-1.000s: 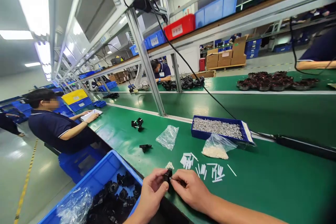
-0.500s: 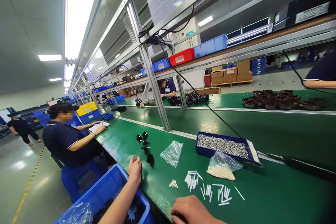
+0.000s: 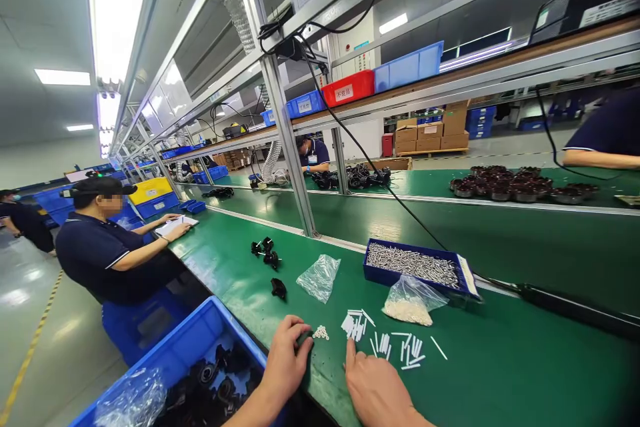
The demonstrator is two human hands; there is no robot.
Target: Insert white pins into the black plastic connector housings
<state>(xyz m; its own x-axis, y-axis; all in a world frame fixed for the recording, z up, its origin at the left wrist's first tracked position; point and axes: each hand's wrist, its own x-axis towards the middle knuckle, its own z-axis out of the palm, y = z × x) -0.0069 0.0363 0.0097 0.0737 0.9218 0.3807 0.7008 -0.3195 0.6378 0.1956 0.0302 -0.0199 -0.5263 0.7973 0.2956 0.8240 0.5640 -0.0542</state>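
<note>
My left hand rests at the near edge of the green bench, fingers curled round a small dark part beside a little heap of white beads. My right hand lies to its right, index finger stretched out toward several scattered white tubes. Other black parts lie further out on the bench, one alone and a small cluster behind it.
A blue bin of black parts sits at my lower left. A blue tray of metal pins, a bag of white pieces and an empty clear bag lie ahead. A person sits at the left, writing.
My left hand came back from the far black parts to the near edge and closed on a small dark part. My right hand moved up toward the white tubes, index finger out.
</note>
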